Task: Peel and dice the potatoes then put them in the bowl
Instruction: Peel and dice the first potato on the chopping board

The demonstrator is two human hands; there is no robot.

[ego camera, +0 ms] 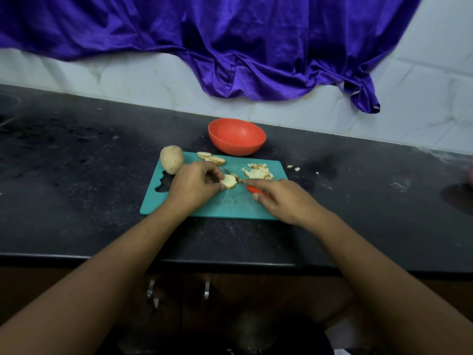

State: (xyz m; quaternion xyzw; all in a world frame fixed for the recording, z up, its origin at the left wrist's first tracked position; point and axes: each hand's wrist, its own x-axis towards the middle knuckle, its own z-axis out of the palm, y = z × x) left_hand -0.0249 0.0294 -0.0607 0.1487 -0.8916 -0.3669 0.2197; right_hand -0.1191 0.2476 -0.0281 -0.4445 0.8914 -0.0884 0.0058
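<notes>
**Potato dicing on board: counts, near to far**

Nearest, below the counter edge: 2 metal cabinet handles point(206, 290) on a dark cabinet front.

On the black countertop point(76, 201): 1 teal cutting board point(225, 206), with both hands over it.

Note right hand point(281, 201) wrapped around the red handle of 1 knife point(256, 190), forefinger laid along the top. Blade points up-left toward the held slices, with the tip hidden behind them.

Note left hand point(194, 187) with fingers curled, pinching a small stack of potato slices point(228, 181) at board centre. Number in the stack cannot be told.

To the right, mid-board: 1 pile of diced potato point(258, 172), pieces too small to count.

At the far board edge: 3 overlapping cut slices point(211, 158).

At the far left corner of the board: 1 whole unpeeled potato point(172, 159), just beside the left hand.

Off the board, on the counter to the right: 3 stray potato bits point(293, 167).

Just beyond the board: 1 red bowl point(236, 136), no potato visible inside.

Farthest: white tiled wall point(128, 75) and 1 purple cloth point(230, 47) draped over it.
</notes>
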